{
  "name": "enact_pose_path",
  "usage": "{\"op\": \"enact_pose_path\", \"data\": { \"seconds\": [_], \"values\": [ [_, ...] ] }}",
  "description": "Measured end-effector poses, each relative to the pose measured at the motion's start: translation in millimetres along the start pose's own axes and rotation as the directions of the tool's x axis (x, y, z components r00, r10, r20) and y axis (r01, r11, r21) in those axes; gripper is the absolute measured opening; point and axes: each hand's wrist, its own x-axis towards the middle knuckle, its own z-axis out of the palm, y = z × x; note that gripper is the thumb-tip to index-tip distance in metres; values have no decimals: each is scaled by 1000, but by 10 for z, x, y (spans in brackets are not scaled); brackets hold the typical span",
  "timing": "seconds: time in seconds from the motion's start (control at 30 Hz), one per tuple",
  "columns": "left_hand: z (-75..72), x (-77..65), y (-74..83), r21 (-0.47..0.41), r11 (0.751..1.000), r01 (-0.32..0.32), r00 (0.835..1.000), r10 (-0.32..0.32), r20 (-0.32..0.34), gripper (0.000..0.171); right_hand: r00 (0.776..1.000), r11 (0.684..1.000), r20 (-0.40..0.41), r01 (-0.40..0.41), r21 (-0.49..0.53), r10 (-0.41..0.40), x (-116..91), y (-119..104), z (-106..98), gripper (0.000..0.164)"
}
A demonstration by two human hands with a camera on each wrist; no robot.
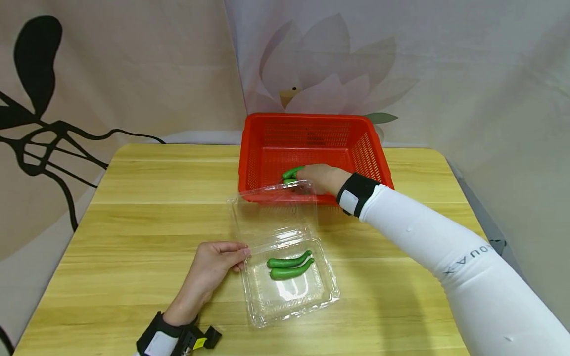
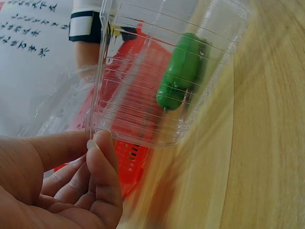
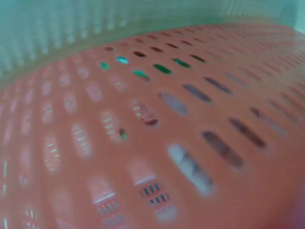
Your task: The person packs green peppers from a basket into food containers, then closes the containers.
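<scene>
My left hand (image 1: 219, 263) pinches the left rim of a clear plastic clamshell box (image 1: 266, 304) between thumb and fingers. Two slender green peppers (image 1: 291, 272) lie side by side in its base, and through the plastic the left wrist view shows green pepper (image 2: 181, 71) too. The raised clear lid (image 1: 273, 215) leans toward a red slotted basket (image 1: 380, 158). Inside that basket, my right hand (image 1: 324, 178) reaches down and holds a green pepper (image 1: 291, 173) at its fingertips, with more green just below. The basket wall (image 3: 157, 129) hides this hand in the right wrist view.
The basket stands at the back of a light wooden table (image 1: 169, 212), against a hanging cloth (image 1: 178, 64) with a printed flower. The lid overlaps the basket's front rim in the head view. Bare wood shows on both sides of the box.
</scene>
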Motion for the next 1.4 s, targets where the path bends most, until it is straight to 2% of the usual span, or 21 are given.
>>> {"op": "enact_pose_path", "data": {
  "seconds": [0.2, 0.43, 0.7, 0.83, 1.27, 1.4],
  "values": [
    [-1, 3, 5, -6, 1000, -2, 1000, 2, -2, 19, 1000, 999, 23, -6, -36, 6, 20, 3, 25, 6],
    [-2, 4, 6, -4, 1000, 8, 1000, -8, -10, 20, 1000, 998, 12, -7, -61, 7, 23, 28, 6, 5],
    [5, -1, 8, -1, 1000, 4, 1000, -4, -14, 19, 999, 998, 33, -7, -70, 9, -24, 47, -103, 3],
    [6, -8, 15, -2, 1000, 4, 1000, -4, -15, 19, 999, 999, 33, -9, -41, 10, -60, 53, -167, 2],
    [4, -8, 19, -4, 1000, -8, 1000, 8, -8, 20, 995, 998, -94, -18, 64, 24, -293, 151, -334, 3],
    [0, -13, 29, 10, 1000, -3, 1000, 4, -14, 19, 989, 996, -145, -20, 82, 32, -363, 205, -367, 12]
  ]
}}
